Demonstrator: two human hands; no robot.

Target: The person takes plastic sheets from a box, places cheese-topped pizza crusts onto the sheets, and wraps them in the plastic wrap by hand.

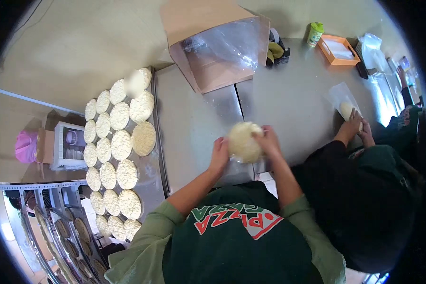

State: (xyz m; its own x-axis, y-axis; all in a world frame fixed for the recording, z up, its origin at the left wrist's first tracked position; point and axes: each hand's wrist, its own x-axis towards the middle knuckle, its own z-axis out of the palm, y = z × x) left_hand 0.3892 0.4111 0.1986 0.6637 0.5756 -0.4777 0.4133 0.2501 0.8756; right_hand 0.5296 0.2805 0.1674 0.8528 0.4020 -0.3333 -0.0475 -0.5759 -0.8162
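Seen from the head, a pale round disc, without a long axis, sits directly between a worker's hands above a metal table. The left hand grips its left edge, the right hand its right. Rows of topped discs lie leftward, nearer the left hand.

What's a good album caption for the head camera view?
Left hand and right hand hold a pale round over a metal counter, near rows of white-topped rounds.
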